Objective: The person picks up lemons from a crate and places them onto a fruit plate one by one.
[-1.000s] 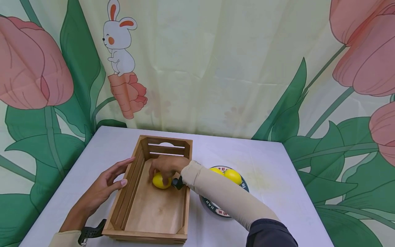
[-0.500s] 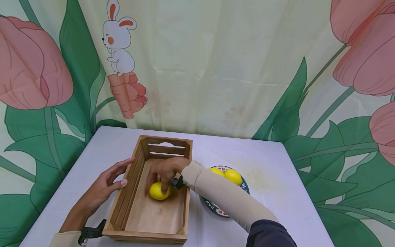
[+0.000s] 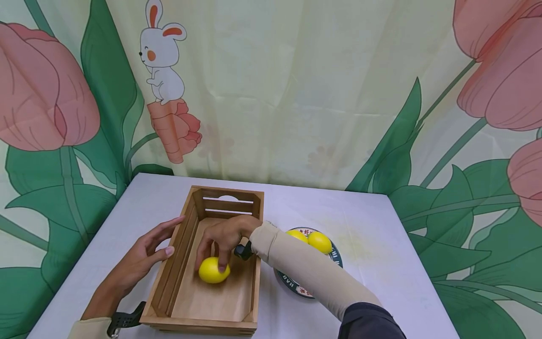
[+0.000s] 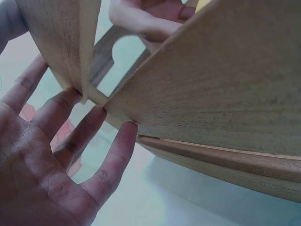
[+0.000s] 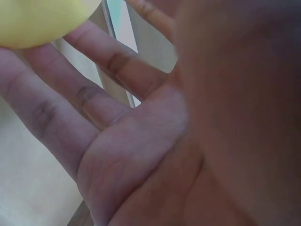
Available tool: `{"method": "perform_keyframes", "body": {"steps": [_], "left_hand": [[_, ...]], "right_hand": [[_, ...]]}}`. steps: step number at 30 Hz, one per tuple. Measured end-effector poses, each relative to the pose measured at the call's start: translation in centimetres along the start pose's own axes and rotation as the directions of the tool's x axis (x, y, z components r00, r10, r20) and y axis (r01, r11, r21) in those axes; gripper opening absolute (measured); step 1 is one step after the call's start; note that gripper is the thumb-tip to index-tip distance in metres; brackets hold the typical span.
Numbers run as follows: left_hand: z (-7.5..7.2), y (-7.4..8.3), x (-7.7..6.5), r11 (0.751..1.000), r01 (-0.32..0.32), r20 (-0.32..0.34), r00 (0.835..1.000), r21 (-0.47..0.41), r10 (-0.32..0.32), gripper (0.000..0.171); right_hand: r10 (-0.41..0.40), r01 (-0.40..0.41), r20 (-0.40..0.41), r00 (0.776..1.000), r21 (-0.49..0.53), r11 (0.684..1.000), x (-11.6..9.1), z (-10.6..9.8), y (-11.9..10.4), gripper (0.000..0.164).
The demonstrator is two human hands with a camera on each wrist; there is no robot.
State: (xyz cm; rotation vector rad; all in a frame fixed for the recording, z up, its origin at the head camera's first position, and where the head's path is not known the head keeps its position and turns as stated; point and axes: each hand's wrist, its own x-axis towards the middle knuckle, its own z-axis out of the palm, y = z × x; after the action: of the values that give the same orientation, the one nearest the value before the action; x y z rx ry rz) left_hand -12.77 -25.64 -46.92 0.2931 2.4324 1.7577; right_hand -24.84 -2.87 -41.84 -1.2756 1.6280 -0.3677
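Note:
Inside the slatted wooden crate (image 3: 199,325), my right hand (image 3: 224,235) pinches a yellow lemon (image 3: 213,271) between fingers and thumb, low over the crate's floor. Whether the lemon touches the wood is unclear. The right wrist view shows part of the lemon (image 5: 42,21) at the fingertips of that hand (image 5: 127,136). Against the crate's left wall rests my left hand (image 3: 144,247), its thumb and fingers spread. In the left wrist view its fingertips touch the wooden slats (image 4: 221,80).
Right of the crate stands a round plate (image 3: 292,284) with a dark patterned rim, partly hidden by the right forearm. One lemon (image 3: 320,242) on it is plain; another (image 3: 298,234) is partly covered. The white-covered table (image 3: 381,263) ends at a printed curtain (image 3: 271,117).
The right hand has brought the lemon toward the near left of the crate. The left hand and the crate have stayed in place.

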Motion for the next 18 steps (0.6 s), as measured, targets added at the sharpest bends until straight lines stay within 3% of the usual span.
{"method": "perform_keyframes", "body": {"steps": [11,18], "left_hand": [[0.03,0.07,0.01,1.0,-0.005,0.002,1.0,-0.01,0.005,0.061],[0.13,0.11,0.01,1.0,0.012,0.002,1.0,0.002,-0.012,0.061]], "right_hand": [[-0.05,0.047,0.024,0.998,0.107,0.993,0.08,0.0,-0.09,0.057],[-0.117,0.112,0.033,0.993,0.121,0.986,0.15,0.06,-0.19,0.056]]}}
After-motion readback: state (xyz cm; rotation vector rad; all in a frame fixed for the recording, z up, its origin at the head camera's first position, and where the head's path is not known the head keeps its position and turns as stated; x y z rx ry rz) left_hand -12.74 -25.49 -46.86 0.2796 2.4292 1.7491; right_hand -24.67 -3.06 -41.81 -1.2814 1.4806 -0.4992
